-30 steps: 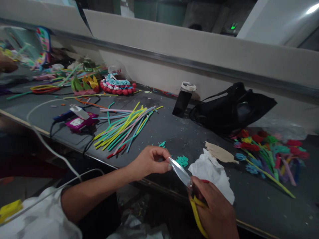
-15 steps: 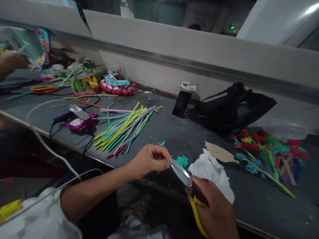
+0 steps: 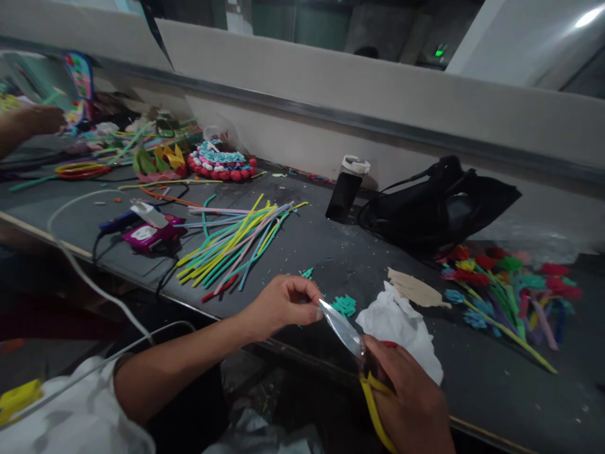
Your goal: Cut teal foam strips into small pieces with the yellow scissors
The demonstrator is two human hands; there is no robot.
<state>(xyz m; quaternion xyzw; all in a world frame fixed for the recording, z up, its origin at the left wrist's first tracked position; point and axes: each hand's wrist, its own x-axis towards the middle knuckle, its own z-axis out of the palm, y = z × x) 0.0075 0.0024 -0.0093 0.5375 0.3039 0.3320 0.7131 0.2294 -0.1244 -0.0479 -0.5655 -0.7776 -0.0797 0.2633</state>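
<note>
My right hand (image 3: pixel 409 397) is wrapped round the yellow handles of a pair of scissors (image 3: pixel 341 328), whose blades point up and left. The blade tips reach the fingertips of my left hand (image 3: pixel 283 308), which is closed with thumb and forefinger pinched together. Whatever sits in that pinch is too small or hidden to make out. Just beyond the blades lies a small pile of cut green pieces (image 3: pixel 344 306) on the dark table. A few more green scraps (image 3: pixel 307 273) lie behind my left fingers. Crumpled white cloth or paper (image 3: pixel 399 328) rests beside my right hand.
Pipe cleaners (image 3: pixel 236 243) lie left of centre, beside a purple glue-gun-like device (image 3: pixel 149 233). A bottle (image 3: pixel 347 189) and a black bag (image 3: pixel 439 208) stand at the back. Fuzzy flowers (image 3: pixel 515 284) lie right. Another person's hand (image 3: pixel 35 123) shows far left. A white cable (image 3: pixel 89 271) crosses the table edge.
The scissor blades have turned slightly and now catch more light near the tips. Both my hands hold almost the same place. The other person's hand has shifted a little to the right.
</note>
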